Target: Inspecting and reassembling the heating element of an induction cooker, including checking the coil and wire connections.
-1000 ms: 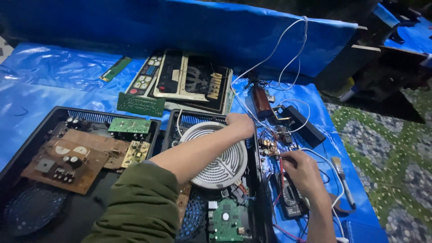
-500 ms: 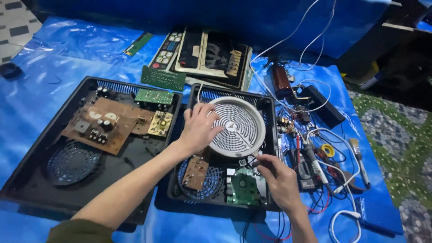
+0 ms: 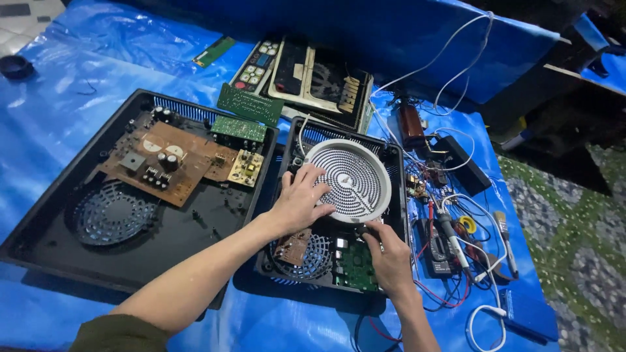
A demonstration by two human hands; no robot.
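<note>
View from above of a work surface [image 3: 59,111] draped in blue plastic sheet; patterned floor [image 3: 574,221] lies beyond its edge at 3 o'clock. Centre: a small black appliance housing [image 3: 391,195] carrying a round white heating coil [image 3: 355,179]. The left hand [image 3: 301,201] rests flat, fingers spread, on the coil's rim at 8 o'clock, holding nothing. The right hand [image 3: 390,257] lies at the coil's 6 o'clock edge, fingers curled; whether they pinch anything cannot be told. At 9 o'clock, just beside, a larger open housing [image 3: 39,228] with a brown circuit board [image 3: 163,163]. At 12 o'clock, stacked panels [image 3: 306,72]. At 3 o'clock, tangled white wires [image 3: 482,215], a multimeter [image 3: 437,244] and a brush [image 3: 505,241] crowd the edge. Bare blue sheet remains at 10 o'clock.
</note>
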